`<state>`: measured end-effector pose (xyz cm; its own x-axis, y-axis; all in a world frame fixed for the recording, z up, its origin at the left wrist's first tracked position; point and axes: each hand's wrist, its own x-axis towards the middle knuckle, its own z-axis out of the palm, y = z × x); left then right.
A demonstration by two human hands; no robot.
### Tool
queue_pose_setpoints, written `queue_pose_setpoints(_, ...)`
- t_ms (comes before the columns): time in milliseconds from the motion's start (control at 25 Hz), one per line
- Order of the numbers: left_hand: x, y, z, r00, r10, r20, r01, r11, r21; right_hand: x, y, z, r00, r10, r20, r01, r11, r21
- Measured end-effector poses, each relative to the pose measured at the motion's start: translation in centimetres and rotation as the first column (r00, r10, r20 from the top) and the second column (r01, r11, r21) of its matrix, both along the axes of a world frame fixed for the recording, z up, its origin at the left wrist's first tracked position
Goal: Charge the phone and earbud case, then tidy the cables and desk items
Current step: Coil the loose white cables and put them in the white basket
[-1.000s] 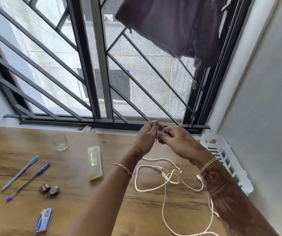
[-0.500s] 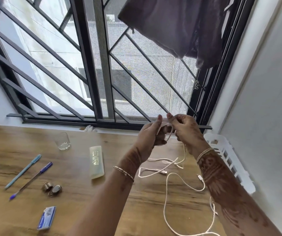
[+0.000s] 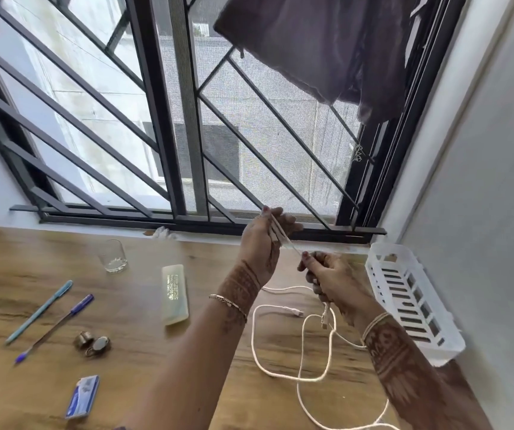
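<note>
A white charging cable point(image 3: 280, 372) lies in loose loops on the wooden desk point(image 3: 47, 383), with a plug end point(image 3: 296, 312) resting near the middle. My left hand point(image 3: 263, 240) is raised above the desk near the window sill and grips several folded strands of the cable. My right hand point(image 3: 327, 274) is lower and to the right, pinching the same cable; a short connector end hangs below it. A taut stretch of cable runs between both hands. No phone or earbud case is visible.
A white slotted basket point(image 3: 411, 302) stands at the right by the wall. On the desk lie a pale long case point(image 3: 175, 293), a glass point(image 3: 113, 256), two pens point(image 3: 41, 311), small metal pieces point(image 3: 92, 342), a blue eraser pack point(image 3: 83, 397). A barred window runs behind.
My hands, together a second ago, have moved apart: the left one stays high with folded strands, the right one has dropped down and right, drawing cable taut and lifting loops off the desk.
</note>
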<state>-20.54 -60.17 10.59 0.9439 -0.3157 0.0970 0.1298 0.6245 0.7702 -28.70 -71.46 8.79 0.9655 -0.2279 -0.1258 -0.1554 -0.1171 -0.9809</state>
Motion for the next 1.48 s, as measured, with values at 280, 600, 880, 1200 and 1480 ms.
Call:
queue_pose_setpoints(280,-0.3,-1.1,-4.0,0.919,-0.075,0.388,-0.211,0.737,0.642,-0.7,0.2,1.4,0.994,0.099,-0.040,-0.106,0.965,-0.239)
queue_pose_setpoints(600,-1.9,0.5,-3.0,0.855,-0.265,0.447,-0.278,0.494,0.824,-0.8,-1.2,4.1,0.975,0.214,-0.067,-0.199,0.689,-0.697)
queue_pose_setpoints(880,-3.0,2.0,-2.4,0.975,-0.220,0.029,0.160,0.785,0.598,0.8,-2.4,3.9,0.960,0.177,0.216,-0.052,0.873,-0.486)
queue_pose_setpoints(1200,-4.0,2.3,-1.7,0.937,-0.285,-0.201,0.297,0.954,0.033,2.5,-0.3,-0.8,0.907,0.143,0.397,0.093,0.850,-0.518)
queue_pose_setpoints(1480,-3.6,1.7,-2.1,0.948,-0.197,-0.249,0.210,0.977,0.026,1.9,0.2,-0.2,0.917,0.187,0.352,0.050,0.821,-0.568)
